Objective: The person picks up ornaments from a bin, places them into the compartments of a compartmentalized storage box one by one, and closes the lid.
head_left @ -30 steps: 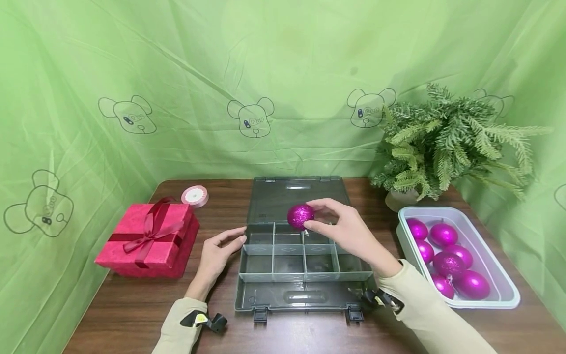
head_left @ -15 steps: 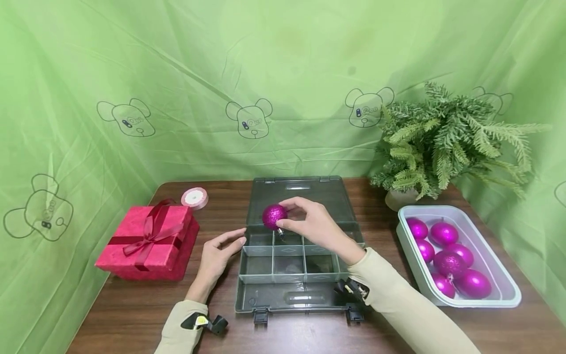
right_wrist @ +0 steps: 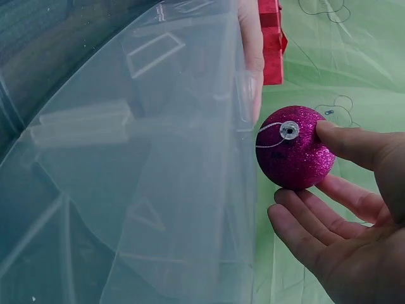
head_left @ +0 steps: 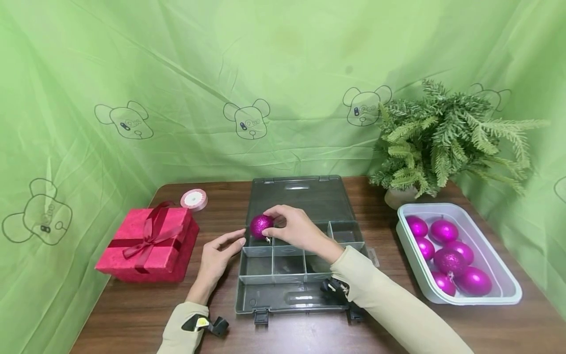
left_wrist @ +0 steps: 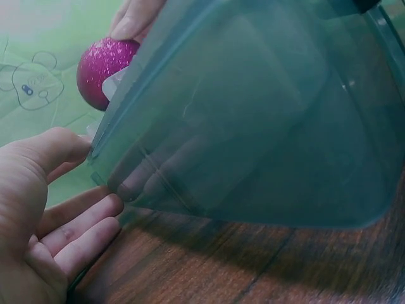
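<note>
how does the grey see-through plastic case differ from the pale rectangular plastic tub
The grey see-through rectangular plastic case is partitioned inside, while the pale rectangular plastic tub is one undivided space. The case has a dark plastic lid opened out behind it; the tub shows no lid. The case is dark; the tub is light. Both sit open-topped on the brown wooden table.

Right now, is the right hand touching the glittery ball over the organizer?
Touching. Right wrist view: the right hand pinches the glittery ball between thumb and fingers.

The bauble [head_left: 261, 226] seems above the case's [head_left: 262, 296] back-left compartment [head_left: 255, 243].
</note>
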`<action>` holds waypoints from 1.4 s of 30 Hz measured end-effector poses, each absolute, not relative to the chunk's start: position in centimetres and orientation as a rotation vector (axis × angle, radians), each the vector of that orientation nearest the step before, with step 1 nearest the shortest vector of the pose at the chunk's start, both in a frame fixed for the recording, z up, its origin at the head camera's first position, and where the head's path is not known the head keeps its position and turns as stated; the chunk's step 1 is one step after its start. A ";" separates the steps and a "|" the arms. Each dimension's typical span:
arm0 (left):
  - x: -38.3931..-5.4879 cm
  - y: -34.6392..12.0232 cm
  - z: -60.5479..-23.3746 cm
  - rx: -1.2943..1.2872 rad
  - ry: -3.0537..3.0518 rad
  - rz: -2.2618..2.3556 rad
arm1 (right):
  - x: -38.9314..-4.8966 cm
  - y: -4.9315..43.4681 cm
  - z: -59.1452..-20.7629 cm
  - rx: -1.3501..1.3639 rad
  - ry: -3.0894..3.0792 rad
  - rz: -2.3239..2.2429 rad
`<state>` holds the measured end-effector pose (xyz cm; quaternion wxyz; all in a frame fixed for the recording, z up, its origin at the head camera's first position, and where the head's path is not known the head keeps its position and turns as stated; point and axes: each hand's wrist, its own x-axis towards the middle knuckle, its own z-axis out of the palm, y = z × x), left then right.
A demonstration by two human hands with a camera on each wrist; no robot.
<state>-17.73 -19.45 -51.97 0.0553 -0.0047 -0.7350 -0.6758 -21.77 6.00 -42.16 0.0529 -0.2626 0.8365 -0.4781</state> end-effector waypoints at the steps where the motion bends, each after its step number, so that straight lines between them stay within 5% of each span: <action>1: -17.7 -19.4 -52.0 -0.012 -2.230 -2.051 | -21.8 5.8 -42.2 -0.803 2.544 -1.446; 42: -17.7 -19.4 -52.1 -0.004 -2.225 -2.051 | -21.9 5.3 -42.5 -0.997 2.686 -1.081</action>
